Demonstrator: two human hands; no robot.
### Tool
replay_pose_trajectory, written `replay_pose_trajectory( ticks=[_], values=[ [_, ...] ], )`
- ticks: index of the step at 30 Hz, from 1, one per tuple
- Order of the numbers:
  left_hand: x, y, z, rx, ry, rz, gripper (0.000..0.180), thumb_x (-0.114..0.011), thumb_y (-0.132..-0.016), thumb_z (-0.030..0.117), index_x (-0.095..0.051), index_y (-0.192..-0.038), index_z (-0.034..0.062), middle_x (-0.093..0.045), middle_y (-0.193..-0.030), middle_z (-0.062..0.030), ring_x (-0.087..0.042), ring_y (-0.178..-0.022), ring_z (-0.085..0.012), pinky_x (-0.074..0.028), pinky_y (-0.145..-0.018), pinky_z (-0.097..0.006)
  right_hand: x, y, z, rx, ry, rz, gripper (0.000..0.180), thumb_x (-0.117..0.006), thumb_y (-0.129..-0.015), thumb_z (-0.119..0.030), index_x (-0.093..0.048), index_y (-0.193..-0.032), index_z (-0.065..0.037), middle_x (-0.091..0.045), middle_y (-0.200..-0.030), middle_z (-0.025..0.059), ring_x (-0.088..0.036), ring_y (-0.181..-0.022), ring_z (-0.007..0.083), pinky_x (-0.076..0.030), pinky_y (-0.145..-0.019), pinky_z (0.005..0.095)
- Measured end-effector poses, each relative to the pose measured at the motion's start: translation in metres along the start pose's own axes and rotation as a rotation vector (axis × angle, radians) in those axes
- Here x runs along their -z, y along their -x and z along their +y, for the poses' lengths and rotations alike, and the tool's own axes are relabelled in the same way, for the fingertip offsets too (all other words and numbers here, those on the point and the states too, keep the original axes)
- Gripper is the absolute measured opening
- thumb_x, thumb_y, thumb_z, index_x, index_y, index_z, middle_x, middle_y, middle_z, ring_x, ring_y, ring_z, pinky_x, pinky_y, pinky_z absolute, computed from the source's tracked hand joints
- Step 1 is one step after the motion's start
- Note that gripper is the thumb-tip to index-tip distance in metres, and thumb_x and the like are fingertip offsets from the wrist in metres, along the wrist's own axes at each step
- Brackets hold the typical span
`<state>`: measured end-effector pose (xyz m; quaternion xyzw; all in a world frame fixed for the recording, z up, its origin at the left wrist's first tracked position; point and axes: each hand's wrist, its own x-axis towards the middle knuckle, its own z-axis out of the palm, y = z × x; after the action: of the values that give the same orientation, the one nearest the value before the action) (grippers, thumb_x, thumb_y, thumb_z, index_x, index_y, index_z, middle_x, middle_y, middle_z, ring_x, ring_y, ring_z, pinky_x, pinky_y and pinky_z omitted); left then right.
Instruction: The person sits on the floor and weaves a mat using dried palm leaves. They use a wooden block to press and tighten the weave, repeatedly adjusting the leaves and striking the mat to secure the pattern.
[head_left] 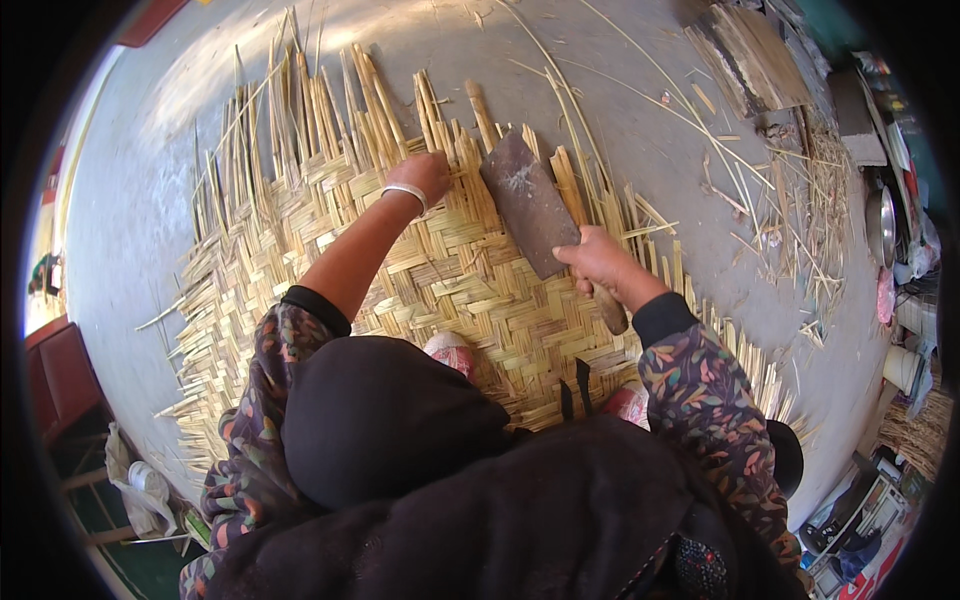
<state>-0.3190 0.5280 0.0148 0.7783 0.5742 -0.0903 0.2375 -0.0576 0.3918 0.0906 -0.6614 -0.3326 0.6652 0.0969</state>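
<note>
Under me lies a woven reed mat [490, 290] in a herringbone pattern, with loose strip ends [370, 90] sticking out along its far edge. My right hand [603, 262] grips the wooden handle of a cleaver [530, 200]. Its broad dark blade, with a pale smudge on it, lies tilted over the far right part of the weave. My left hand [425, 178], a pale bracelet at its wrist, is closed among the strips near the far edge. Whatever its fingers hold is hidden from view.
Loose reeds [690, 110] and scraps are scattered on the grey floor [620, 60] to the right, near a wooden board [750, 60]. Household clutter lines the right wall. My patterned shoes [452, 352] rest on the mat. A dark red piece of furniture [65, 375] stands at left.
</note>
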Motion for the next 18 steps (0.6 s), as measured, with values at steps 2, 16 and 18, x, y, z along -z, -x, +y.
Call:
replay_pose_trajectory(
  ticks=[2, 16, 18],
  values=[
    [0.000, 0.004, 0.002, 0.009, 0.001, 0.036, 0.028, -0.054, -0.087, 0.033, -0.062, -0.090, 0.0065, -0.068, -0.092, -0.0173, -0.065, -0.087, -0.0366, -0.051, -0.075, -0.046, 0.009, -0.007, -0.004, 0.018, -0.088, -0.012, 0.020, -0.061, -0.086, -0.016, -0.050, -0.090, 0.001, -0.048, -0.056, 0.0039, -0.045, -0.037, 0.0145, -0.039, -0.035, 0.0332],
    [-0.001, -0.011, -0.016, 0.240, 0.224, 0.328, 0.024, -0.053, -0.082, 0.024, -0.066, -0.085, 0.0042, -0.068, -0.084, -0.0195, -0.065, -0.079, -0.0387, -0.052, -0.076, -0.045, 0.048, -0.039, -0.032, -0.060, -0.089, -0.226, 0.021, -0.062, -0.088, -0.014, -0.049, -0.103, -0.005, -0.040, -0.054, -0.0031, -0.037, -0.037, 0.0058, -0.035, -0.037, 0.0250],
    [-0.001, -0.017, -0.024, 0.230, 0.219, 0.298, 0.023, -0.055, -0.079, 0.024, -0.070, -0.084, 0.0073, -0.069, -0.084, -0.0162, -0.066, -0.079, -0.0360, -0.052, -0.076, -0.040, 0.055, -0.037, -0.039, -0.078, -0.105, -0.259, 0.022, -0.062, -0.088, -0.014, -0.049, -0.104, -0.006, -0.039, -0.054, -0.0037, -0.036, -0.038, 0.0049, -0.034, -0.037, 0.0238]
  ],
)
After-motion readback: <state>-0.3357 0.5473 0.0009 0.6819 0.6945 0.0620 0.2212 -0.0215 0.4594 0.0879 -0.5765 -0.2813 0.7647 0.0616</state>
